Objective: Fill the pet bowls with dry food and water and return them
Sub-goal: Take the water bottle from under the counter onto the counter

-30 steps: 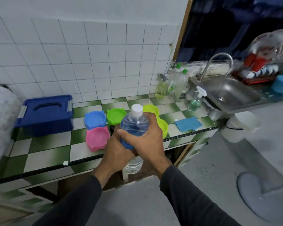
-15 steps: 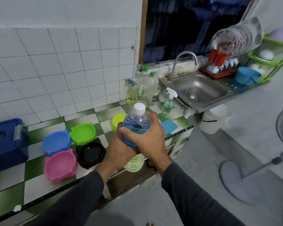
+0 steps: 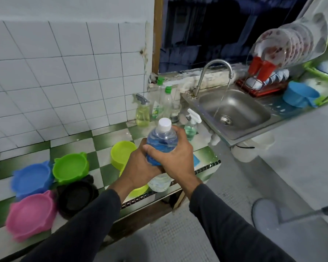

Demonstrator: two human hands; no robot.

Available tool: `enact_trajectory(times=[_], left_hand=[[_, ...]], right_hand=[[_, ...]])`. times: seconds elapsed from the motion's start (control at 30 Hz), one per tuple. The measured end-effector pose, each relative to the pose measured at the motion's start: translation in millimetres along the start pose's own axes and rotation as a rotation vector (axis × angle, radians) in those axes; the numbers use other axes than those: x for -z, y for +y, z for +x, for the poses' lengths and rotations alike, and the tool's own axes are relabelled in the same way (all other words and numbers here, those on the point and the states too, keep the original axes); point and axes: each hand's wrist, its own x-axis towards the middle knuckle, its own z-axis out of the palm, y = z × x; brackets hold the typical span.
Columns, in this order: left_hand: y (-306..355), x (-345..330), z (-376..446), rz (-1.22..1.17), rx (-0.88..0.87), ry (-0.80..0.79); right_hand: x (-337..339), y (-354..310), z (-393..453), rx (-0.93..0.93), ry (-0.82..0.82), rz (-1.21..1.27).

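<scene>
At frame center, both hands grip an upright capped water bottle (image 3: 162, 142), right hand (image 3: 173, 157) fingers wrapped high, left hand (image 3: 140, 167) lower, with empty pet bowls (image 3: 70, 167) on the surface at lower left.

I am seeing both hands holding the water bottle (image 3: 162, 140) over the counter's front edge. At 9 o'clock, the green bowl (image 3: 70, 168), blue bowl (image 3: 33, 179), black bowl (image 3: 77, 198) and pink bowl (image 3: 31, 213) are crowding the checkered counter (image 3: 80, 143). At 12 o'clock, spray bottles (image 3: 142, 112) are blocking the wall side. At 2 o'clock, the sink (image 3: 235, 110) is lying open beneath the faucet (image 3: 213, 72).
</scene>
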Motion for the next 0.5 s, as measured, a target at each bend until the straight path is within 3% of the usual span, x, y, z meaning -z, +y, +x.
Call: enact_trajectory(times=[0.5], left_hand=[[-64,14,99,-0.027,0.014,-0.063]], right_hand=[[-52,54,94,-0.027,-0.006,-0.008]])
